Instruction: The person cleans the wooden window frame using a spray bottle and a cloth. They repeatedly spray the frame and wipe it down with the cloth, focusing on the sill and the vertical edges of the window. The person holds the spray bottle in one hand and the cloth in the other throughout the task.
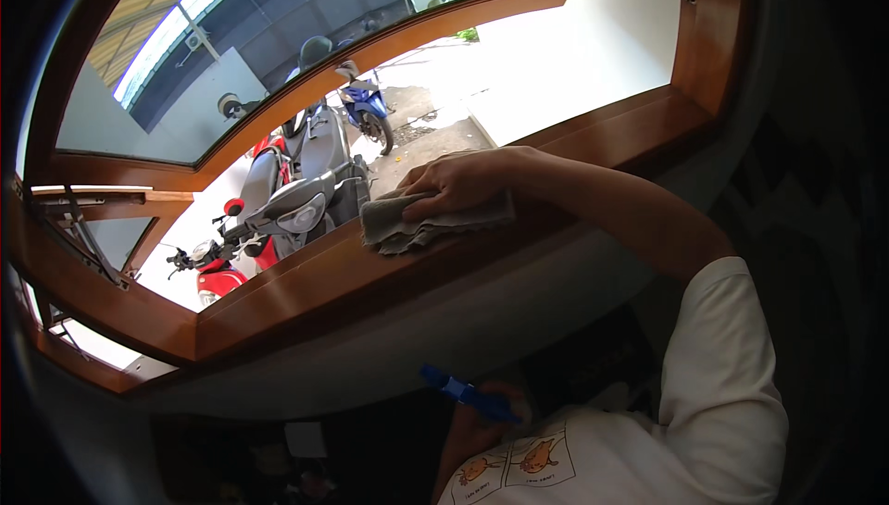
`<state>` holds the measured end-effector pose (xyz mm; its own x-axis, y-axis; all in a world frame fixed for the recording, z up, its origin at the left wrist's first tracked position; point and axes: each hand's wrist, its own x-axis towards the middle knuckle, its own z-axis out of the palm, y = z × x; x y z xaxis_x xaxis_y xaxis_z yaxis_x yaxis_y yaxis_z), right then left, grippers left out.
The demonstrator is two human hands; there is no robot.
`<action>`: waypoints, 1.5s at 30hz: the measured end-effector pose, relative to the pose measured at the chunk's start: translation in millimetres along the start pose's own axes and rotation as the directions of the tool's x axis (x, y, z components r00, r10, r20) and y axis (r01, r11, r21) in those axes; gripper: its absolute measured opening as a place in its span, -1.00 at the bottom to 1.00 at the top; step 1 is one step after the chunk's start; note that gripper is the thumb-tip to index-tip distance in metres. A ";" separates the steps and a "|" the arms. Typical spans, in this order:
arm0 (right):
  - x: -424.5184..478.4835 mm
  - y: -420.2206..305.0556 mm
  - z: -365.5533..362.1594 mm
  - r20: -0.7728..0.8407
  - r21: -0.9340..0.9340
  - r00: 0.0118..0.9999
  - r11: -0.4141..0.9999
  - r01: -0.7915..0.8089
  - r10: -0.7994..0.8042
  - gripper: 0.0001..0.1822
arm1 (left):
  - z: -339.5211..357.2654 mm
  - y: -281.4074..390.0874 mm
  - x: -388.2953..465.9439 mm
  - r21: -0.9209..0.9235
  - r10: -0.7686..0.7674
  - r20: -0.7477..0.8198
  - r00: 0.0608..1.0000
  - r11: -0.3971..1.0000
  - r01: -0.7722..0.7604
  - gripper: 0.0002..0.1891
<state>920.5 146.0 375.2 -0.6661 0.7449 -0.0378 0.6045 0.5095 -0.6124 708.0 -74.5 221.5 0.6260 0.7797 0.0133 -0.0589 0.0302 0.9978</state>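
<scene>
My right hand (462,182) presses a folded grey cloth (444,219) onto the bottom rail of a varnished wooden window frame (292,303). Its fingers curl over the cloth, which has a frayed edge hanging towards me. Low down, close to my body, my left hand (476,428) grips a blue plastic spray bottle (479,401). Only the bottle's blue head shows plainly; its lower part is hidden or lost in shadow.
An outward-tilted glass sash (389,43) hangs above the opening, with metal stays (90,241) at the left. Outside stand a grey motor scooter (302,206), a red one (222,279) and a blue motorbike (364,106). Dark, indistinct things lie below the wall.
</scene>
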 end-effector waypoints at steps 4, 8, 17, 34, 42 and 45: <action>-135.5 55.9 -49.0 -0.206 -0.144 0.936 0.938 -0.317 0.285 -0.34 | 33.1 8.4 32.3 -0.293 -0.153 0.127 0.980 0.938 0.185 -0.64; -218.3 89.5 -75.2 -0.372 -0.126 0.799 0.827 -0.548 0.473 -0.44 | 40.7 -6.6 48.1 -0.228 -0.159 0.215 0.963 0.951 0.208 -0.57; -194.8 24.8 -8.0 -0.444 -0.631 0.895 0.724 -0.277 -0.045 -0.32 | 17.6 2.7 42.1 -0.103 -0.192 0.171 0.966 0.972 0.212 -0.66; 197.0 -184.3 190.6 -0.401 -0.780 0.773 0.625 -0.008 -0.492 -0.36 | -80.6 1.1 -109.8 -0.211 -0.190 -0.389 0.901 0.971 0.114 -0.62; 295.3 -251.7 205.4 -0.154 -0.364 0.927 0.892 0.268 -0.342 -0.16 | -81.3 24.3 -147.4 -0.107 -0.155 -0.561 0.813 0.988 0.114 -0.58; 295.6 -225.1 196.8 -0.208 -0.327 0.925 0.914 0.241 -0.318 -0.10 | -75.6 29.2 -133.1 -0.042 -0.166 -0.515 0.841 0.985 0.169 -0.62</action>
<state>501.5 166.7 346.5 -0.7175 0.6167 0.3240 0.5349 0.7857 -0.3108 564.2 -130.1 243.9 0.1356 0.9728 -0.1881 0.0149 0.1878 0.9821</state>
